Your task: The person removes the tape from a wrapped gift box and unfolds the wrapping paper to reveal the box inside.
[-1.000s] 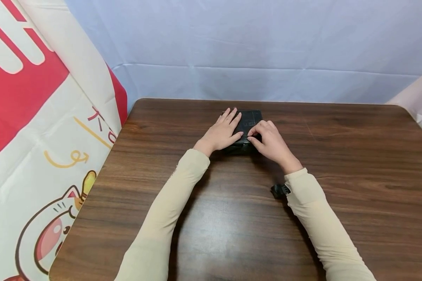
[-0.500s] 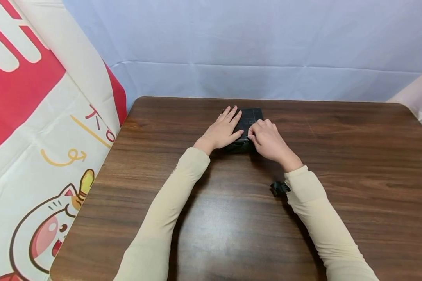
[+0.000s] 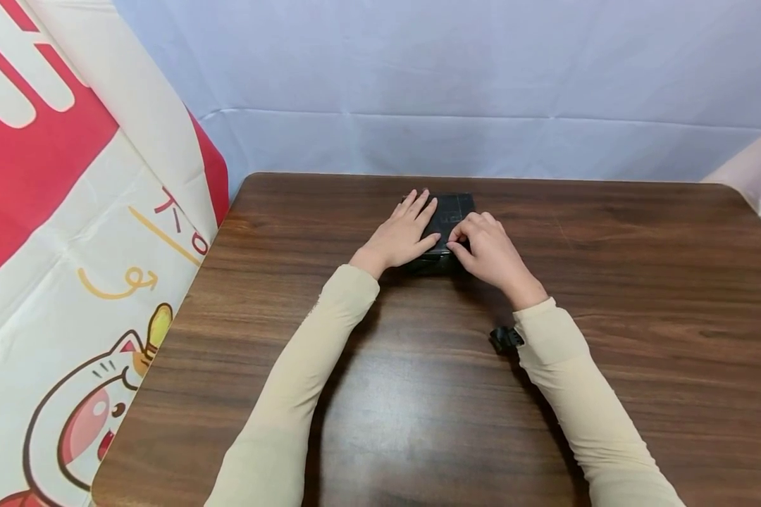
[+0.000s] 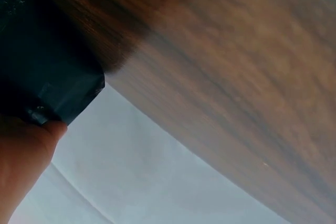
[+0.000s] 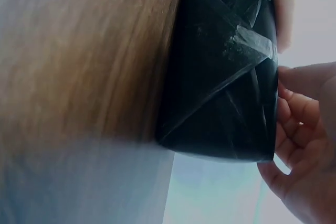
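Blk. wrapped box point(image 3: 452, 207), clear tape point(image 5: 253, 42) on one end, sits nr. far edge of wood-grain table point(image 3: 412, 394). L. hand point(image 3: 398, 236) spread on top; R. hand point(image 3: 490, 253) at box's nr. R. corner, thumb & forefinger close tog., can't tell if pinching.

On the printed banner point(image 3: 32, 317) to the left I saw a few dark-red characters point(image 3: 177, 219), slanted and running up to the table point(image 3: 418, 394), too partial for me to read. Below them an orange arrow point(image 3: 115, 294) curled rightward. Faint marks point(image 3: 452, 217) on the black package point(image 3: 442, 204) were too small to make out.
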A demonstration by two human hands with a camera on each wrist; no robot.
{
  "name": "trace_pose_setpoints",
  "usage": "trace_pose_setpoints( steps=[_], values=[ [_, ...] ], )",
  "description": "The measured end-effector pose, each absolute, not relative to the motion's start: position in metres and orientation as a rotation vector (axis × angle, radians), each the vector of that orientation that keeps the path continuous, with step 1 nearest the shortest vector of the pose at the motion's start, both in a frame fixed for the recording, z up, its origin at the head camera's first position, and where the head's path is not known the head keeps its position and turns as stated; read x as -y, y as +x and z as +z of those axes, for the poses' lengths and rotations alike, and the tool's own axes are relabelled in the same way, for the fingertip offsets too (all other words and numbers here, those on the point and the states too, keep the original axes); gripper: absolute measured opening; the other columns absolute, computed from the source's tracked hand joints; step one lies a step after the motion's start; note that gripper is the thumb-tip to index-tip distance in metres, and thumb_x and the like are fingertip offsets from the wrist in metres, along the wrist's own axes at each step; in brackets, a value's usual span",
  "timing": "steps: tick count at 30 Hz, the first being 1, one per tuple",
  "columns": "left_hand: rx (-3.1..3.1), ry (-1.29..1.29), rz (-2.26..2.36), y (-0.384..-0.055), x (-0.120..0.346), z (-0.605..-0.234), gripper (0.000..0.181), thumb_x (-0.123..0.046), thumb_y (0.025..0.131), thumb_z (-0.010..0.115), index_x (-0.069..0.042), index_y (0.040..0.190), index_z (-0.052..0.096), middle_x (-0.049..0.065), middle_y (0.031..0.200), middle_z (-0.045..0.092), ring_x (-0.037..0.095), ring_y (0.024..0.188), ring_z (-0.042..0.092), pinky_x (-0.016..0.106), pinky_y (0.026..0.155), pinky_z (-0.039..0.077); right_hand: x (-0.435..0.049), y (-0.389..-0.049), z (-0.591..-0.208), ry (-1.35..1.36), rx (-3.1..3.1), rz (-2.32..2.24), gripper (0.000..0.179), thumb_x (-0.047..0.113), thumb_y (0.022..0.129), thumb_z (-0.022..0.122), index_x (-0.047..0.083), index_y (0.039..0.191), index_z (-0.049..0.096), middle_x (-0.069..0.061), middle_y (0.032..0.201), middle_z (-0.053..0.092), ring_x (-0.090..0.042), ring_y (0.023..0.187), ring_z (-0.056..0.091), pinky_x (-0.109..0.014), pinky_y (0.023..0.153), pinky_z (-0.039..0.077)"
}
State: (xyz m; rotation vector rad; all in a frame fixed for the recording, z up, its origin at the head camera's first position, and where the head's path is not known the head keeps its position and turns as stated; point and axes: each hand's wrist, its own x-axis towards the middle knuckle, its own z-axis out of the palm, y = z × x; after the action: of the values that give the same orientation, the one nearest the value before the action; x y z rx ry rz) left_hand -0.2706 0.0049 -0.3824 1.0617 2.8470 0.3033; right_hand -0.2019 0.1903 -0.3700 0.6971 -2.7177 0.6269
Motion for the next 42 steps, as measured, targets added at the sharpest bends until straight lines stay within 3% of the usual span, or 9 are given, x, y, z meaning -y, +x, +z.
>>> trace_pose_setpoints(
  steps=[8, 14, 22, 33, 42],
  values=[
    [-2.858, 1.077, 0.275, -0.269, -0.006, -0.380, 0.067, -0.047, 0.102, 0.029, -0.011, 0.153, 0.006, 0.008, 0.158, -0.002, 0.025, 0.144, -0.005, 0.037, 0.115, 0.004, -0.184, -0.201, -0.365, 0.679, 2.804, 0.390, 0.011, 0.010, 0.093, 0.058, 0.003, 0.087, 0.063, -0.010, 0.084, 0.055, -0.030, 0.082, 0.045, -0.046, 0.075, 0.037],
    [-2.853, 1.072, 0.287, -0.269, -0.007, -0.380, 0.067, -0.048, 0.101, 0.029, -0.012, 0.153, 0.006, 0.008, 0.158, -0.002, 0.025, 0.144, -0.005, 0.035, 0.115, 0.003, -0.187, -0.199, -0.367, 0.698, 2.821, 0.513, 0.011, 0.010, 0.096, 0.054, 0.003, 0.089, 0.058, -0.010, 0.086, 0.051, -0.030, 0.084, 0.041, -0.046, 0.076, 0.033],
    [-2.841, 1.067, 0.293, -0.270, -0.007, -0.380, 0.068, -0.049, 0.101, 0.029, -0.013, 0.153, 0.005, 0.007, 0.158, -0.003, 0.023, 0.144, -0.006, 0.036, 0.115, 0.003, -0.194, -0.198, -0.370, 0.702, 2.696, 0.739, 0.006, 0.005, 0.090, 0.063, 0.000, 0.092, 0.063, -0.012, 0.086, 0.054, -0.028, 0.080, 0.044, -0.044, 0.077, 0.035],
    [-2.844, 1.043, 0.312, -0.269, -0.003, -0.379, 0.067, -0.048, 0.101, 0.030, -0.013, 0.153, 0.005, 0.007, 0.158, -0.003, 0.022, 0.144, -0.008, 0.035, 0.115, 0.002, -0.178, -0.197, -0.361, 0.641, 2.776, 0.370, 0.011, 0.008, 0.092, 0.059, -0.001, 0.087, 0.064, -0.013, 0.083, 0.055, -0.031, 0.080, 0.046, -0.046, 0.074, 0.040],
    [-2.846, 1.062, 0.303, -0.267, -0.007, -0.380, 0.067, -0.047, 0.101, 0.030, -0.012, 0.153, 0.006, 0.008, 0.158, -0.001, 0.024, 0.144, -0.007, 0.034, 0.115, 0.002, -0.179, -0.194, -0.364, 0.662, 2.804, 0.250, 0.011, 0.007, 0.096, 0.051, 0.001, 0.088, 0.055, -0.011, 0.081, 0.048, -0.030, 0.077, 0.040, -0.042, 0.070, 0.033]
  ],
)
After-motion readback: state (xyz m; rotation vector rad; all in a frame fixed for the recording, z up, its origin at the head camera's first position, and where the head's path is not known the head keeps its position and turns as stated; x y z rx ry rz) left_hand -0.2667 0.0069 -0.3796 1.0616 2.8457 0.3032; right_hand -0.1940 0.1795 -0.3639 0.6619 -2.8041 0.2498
